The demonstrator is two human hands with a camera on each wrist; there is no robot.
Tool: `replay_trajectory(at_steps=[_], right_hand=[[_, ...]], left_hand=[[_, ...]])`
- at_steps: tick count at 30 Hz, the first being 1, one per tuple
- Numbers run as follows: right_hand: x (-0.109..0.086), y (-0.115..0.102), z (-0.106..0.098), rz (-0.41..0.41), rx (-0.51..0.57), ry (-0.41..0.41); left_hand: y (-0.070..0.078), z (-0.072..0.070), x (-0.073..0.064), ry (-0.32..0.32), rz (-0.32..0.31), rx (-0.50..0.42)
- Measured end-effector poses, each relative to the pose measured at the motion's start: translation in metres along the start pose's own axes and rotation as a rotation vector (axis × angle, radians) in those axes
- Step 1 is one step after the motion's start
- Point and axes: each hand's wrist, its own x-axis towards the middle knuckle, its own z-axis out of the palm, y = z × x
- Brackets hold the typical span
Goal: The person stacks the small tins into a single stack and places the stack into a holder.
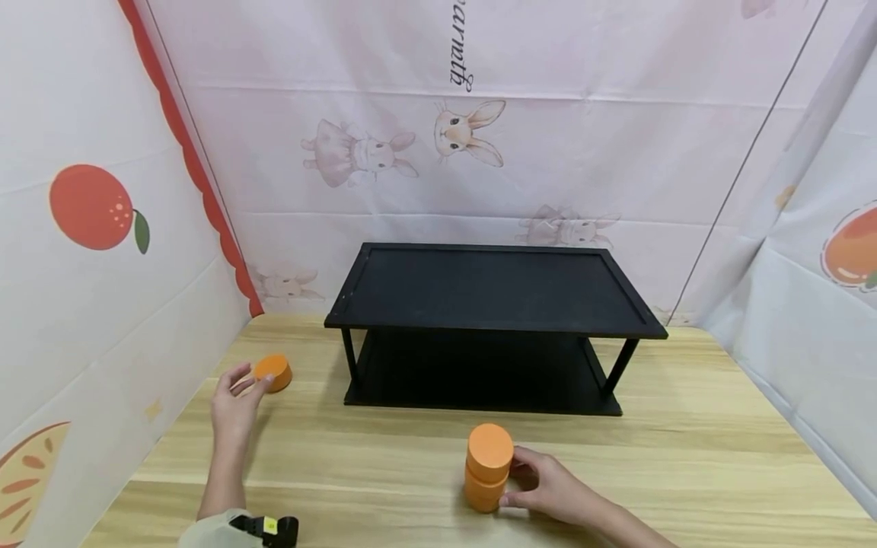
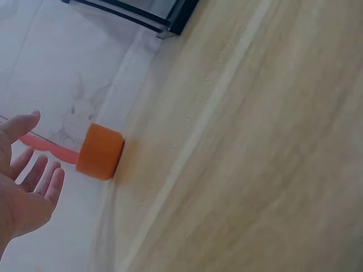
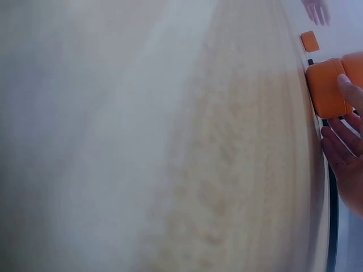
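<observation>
We are looking at solid orange and black among streaky grain and pastel prints.
We are finding plain orange on the stacked cylinders (image 1: 489,460) and on the lone cylinder (image 1: 279,371) — the shelf (image 1: 479,288) is showing unpatterned black. The tabletop (image 1: 384,472) is running pale yellow-brown with wavy grain. The back cloth (image 1: 596,167) is carrying pink and tan rabbits (image 1: 333,154) and dark lettering (image 1: 458,47) on pinkish white; the left cloth (image 1: 103,320) is bearing a red fruit (image 1: 89,207), a green leaf (image 1: 141,232) and a red scalloped border (image 1: 176,125) on white. We are noting a black wrist strap (image 1: 284,531) with a yellow patch (image 1: 270,525).
</observation>
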Motion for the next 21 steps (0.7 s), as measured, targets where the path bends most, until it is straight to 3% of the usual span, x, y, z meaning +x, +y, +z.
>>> replay_trajectory(at_steps=[13,21], right_hand=[[0.0,0.001,0.002,-0.041,0.002,0.002],[0.001,0.001,0.001,-0.023,0.001,0.004]], left_hand=[[-0.019,0.001,0.014,0.009,-0.085,0.027],[-0.03,0.004,0.025,-0.04,-0.008,0.13]])
